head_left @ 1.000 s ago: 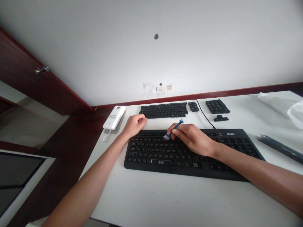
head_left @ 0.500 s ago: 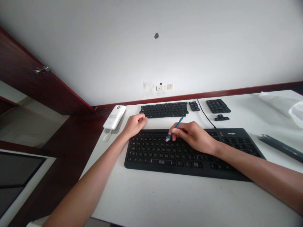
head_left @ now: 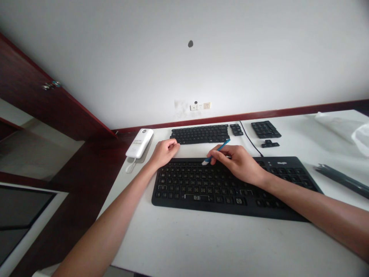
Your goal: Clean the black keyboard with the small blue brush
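A black keyboard base [head_left: 184, 208] with its keycaps off lies across the white table, its bare key sockets showing. In a pen-like pinch, my right hand [head_left: 235, 161] holds a slim blue brush [head_left: 220, 148] with a whitish tip. That tip is at the top row of sockets, a little left of the hand. My left hand [head_left: 165, 153] rests curled into a loose fist by the keyboard's far left corner, with nothing seen in it. Just behind it, removed keycaps [head_left: 200, 134] lie laid out in their rows.
Smaller keycap groups sit further right: a small block [head_left: 236, 130], the number pad caps [head_left: 265, 129] and the arrow caps [head_left: 270, 144]. A cable [head_left: 250, 140] runs back between them. At left is a white power bank [head_left: 140, 143]; at right, a dark folded object [head_left: 343, 179] and a plastic bag [head_left: 343, 127].
My right hand has shifted the brush tip up slightly to the top row of sockets, and the handle now leans further right. My left hand has stayed in place.
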A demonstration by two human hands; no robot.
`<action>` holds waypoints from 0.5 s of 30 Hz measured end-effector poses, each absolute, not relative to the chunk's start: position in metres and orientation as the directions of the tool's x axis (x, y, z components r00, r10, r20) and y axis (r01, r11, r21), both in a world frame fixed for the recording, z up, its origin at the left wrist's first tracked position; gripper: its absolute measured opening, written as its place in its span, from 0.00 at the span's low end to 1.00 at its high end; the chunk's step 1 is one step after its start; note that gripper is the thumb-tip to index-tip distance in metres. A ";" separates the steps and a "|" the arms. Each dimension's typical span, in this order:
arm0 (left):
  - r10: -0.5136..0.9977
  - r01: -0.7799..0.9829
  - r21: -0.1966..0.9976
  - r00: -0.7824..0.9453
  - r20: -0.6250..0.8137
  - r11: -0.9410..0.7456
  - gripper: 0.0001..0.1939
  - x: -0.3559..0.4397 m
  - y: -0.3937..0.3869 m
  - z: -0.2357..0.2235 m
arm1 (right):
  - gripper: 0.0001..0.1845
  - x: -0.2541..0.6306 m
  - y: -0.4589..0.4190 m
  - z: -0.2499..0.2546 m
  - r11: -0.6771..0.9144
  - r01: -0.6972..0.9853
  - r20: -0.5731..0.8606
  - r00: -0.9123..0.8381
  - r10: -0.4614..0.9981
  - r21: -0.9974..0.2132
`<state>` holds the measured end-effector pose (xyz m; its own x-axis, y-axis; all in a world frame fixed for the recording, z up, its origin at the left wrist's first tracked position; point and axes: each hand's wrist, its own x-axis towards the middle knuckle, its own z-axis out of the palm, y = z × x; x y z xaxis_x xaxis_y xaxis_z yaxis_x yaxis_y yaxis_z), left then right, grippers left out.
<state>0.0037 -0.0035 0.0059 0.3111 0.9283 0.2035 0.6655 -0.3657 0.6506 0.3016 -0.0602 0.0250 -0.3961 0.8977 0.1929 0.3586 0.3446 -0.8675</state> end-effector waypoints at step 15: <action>0.926 0.662 0.650 0.311 0.213 -0.372 0.19 0.003 -0.003 0.004 | 0.25 0.303 -0.059 0.023 0.280 0.294 0.169 -0.353 0.920 -0.914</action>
<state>0.0034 -0.0030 0.0044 0.3109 0.9262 0.2135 0.6625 -0.3722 0.6501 0.3030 -0.0587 0.0231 -0.3529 0.9203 0.1688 0.2938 0.2803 -0.9138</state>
